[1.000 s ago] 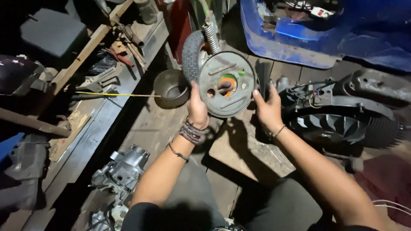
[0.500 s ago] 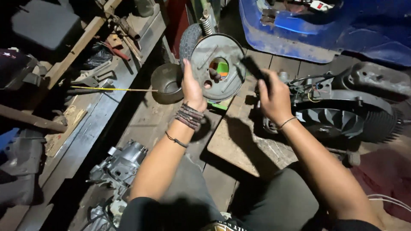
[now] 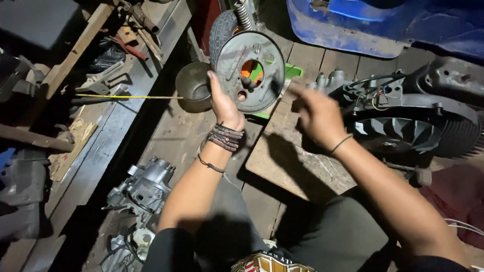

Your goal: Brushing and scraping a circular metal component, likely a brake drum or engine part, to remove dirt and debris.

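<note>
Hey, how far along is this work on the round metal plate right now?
Done: the round metal plate is off any machine and held upright over the wooden board. In hand: the left hand grips its lower left edge, while the right hand is blurred beside it, off the plate. Left: the plate is not mounted on anything, and the finned engine lies apart to the right.

round dark metal cup (image 3: 194, 86) on plank floor | thin yellow rod (image 3: 128, 96) left of cup | grey engine casing (image 3: 143, 187) lower left | black finned engine fan housing (image 3: 408, 132) right | blue plastic body panel (image 3: 353, 27) top | small tyre (image 3: 222, 30) upright, top centre
</note>
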